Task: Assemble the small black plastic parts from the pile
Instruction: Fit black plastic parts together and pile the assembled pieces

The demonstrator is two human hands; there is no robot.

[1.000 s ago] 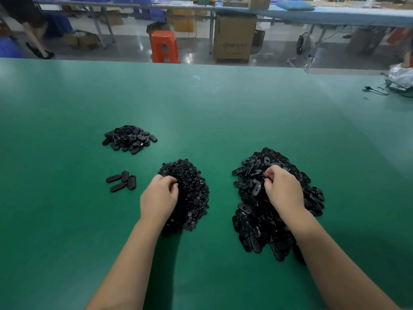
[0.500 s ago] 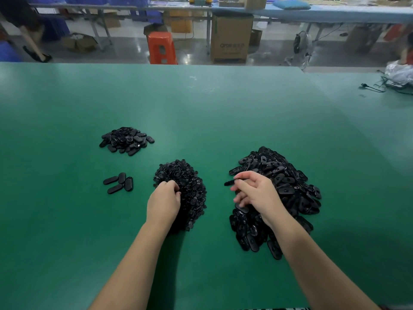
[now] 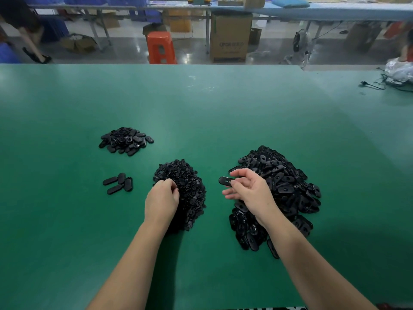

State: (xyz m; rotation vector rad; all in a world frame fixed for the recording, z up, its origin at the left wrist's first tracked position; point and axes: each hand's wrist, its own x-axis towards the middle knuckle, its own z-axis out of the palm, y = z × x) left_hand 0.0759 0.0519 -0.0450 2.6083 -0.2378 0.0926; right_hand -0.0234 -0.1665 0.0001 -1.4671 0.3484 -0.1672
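Overhead, head view: a worker's bare arms reach over a green table (image 3: 201,104).
Right hand (image 3: 250,191): pinches one oval black part (image 3: 225,181) beside the large pile (image 3: 281,193).
Left hand (image 3: 161,199): fingers curled into the middle pile (image 3: 185,186); whether it pinches anything cannot be told.
Far left: a smaller heap (image 3: 125,141), four loose pieces (image 3: 118,184).

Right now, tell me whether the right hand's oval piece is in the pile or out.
Out: the right hand pinches the oval piece left of the large pile.

Three heaps of black parts (image 3: 279,193) lie on the counter (image 3: 67,231), four loose oval pieces (image 3: 118,184) apart; two hands (image 3: 162,199), one holding a single oval piece (image 3: 225,181).
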